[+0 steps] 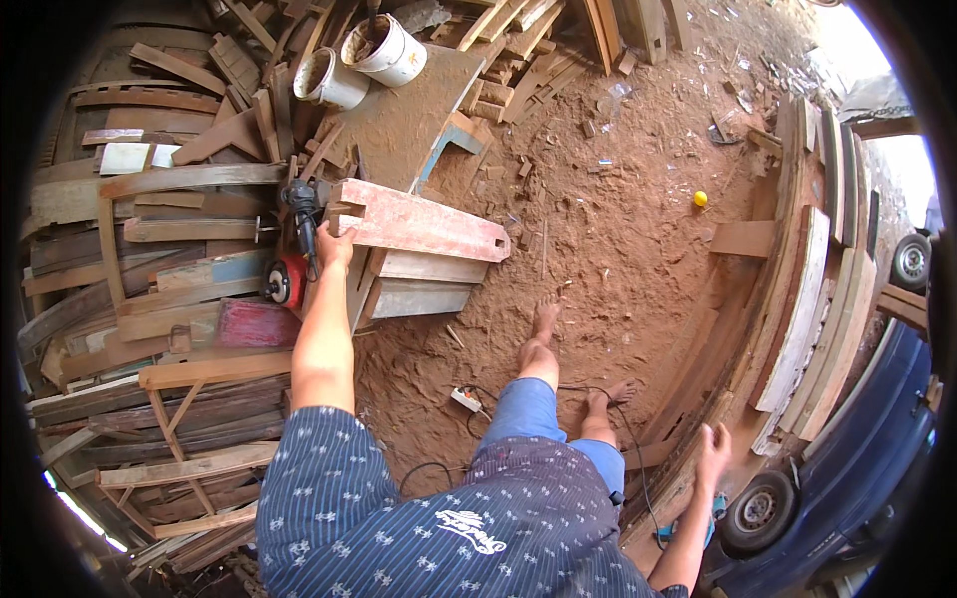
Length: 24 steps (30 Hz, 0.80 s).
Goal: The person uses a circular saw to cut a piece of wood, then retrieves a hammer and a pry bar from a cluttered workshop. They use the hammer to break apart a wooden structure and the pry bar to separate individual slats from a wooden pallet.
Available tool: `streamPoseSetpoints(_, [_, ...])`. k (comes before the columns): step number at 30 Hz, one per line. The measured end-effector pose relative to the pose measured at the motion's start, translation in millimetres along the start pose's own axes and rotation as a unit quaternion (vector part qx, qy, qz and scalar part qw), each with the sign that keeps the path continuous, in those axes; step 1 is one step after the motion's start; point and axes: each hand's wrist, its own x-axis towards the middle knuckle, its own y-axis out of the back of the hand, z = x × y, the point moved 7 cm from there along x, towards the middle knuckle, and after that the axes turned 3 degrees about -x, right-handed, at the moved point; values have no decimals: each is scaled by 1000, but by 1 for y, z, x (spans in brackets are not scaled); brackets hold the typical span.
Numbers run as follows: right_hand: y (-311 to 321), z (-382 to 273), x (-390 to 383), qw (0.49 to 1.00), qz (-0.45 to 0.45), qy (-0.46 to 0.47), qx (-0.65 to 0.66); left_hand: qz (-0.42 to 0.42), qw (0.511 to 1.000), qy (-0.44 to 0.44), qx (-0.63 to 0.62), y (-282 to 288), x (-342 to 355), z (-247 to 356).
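Atop pale boards point(434, 266), left of centre: pinkish-red plank point(419, 221), notched at L end, slotted nr R end. At notched end, L hand point(335, 245), grip clamped on plank; well off to R, nr stacked beams point(788, 299), R hand point(714, 456), empty, fingers apart. Already there: notch + slot. Remaining: unclear; coat patchy, so prob. unfinished. Just beside L hand, dark power tool point(300, 204), plus red round part point(286, 282) partly behind forearm point(324, 344); running or not, can't tell. Hidden: plank's underside. Blurry: R hand. Lost toward dark rim: timber heap point(189, 466).
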Motion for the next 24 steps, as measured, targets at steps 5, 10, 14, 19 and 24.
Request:
streamPoseSetpoints(5, [-179, -211, -45, 961, -256, 24, 97, 80, 962, -228, -126, -20, -122, 35])
streamPoseSetpoints(10, [-306, -307, -78, 851, -462, -83, 234, -51, 935, -334, -104, -29, -279, 90])
streamPoseSetpoints(14, [-347, -272, -62, 775, -515, -265, 254, -321, 852, -400, -106, -61, -362, 101])
streamPoseSetpoints(19, [-354, -153, -86, 758, -504, -340, 235, -458, 744, -481, -73, -92, -425, 81])
streamPoseSetpoints(24, [-356, -152, -111, 735, -509, -357, 271, -366, 862, -351, -20, -93, -414, 30])
